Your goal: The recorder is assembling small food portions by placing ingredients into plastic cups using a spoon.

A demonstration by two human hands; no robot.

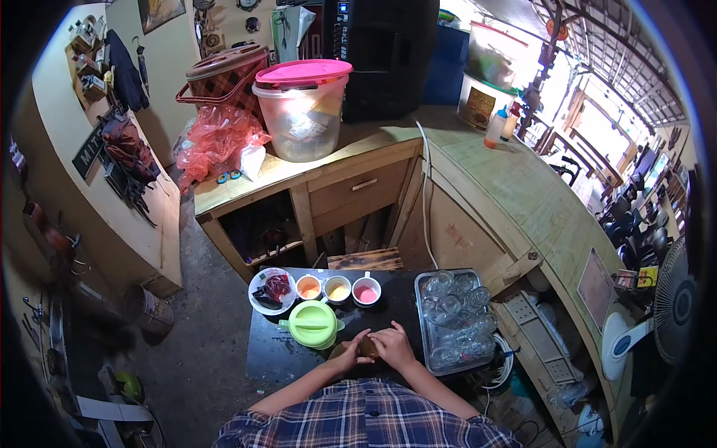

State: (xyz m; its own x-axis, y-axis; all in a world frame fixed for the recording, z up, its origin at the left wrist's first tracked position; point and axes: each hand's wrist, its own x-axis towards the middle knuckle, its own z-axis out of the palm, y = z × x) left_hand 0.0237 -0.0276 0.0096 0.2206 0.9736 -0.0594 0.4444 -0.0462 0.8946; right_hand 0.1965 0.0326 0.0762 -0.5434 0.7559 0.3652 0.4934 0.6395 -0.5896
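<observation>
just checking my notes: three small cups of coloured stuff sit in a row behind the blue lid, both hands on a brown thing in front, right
Not quite: the lid is green, not blue. The head view shows three small cups behind it and both hands, left and right, on the brown thing.

Small brown round object (368,347), mostly covered, gripped between both hands (373,349) low over black worktop (263,351), just beside green lid (313,323).

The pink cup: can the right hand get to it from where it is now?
Probably yes. The pink cup stands just beyond the right hand, with only bare dark table between, though that hand holds a small brown thing.
</observation>
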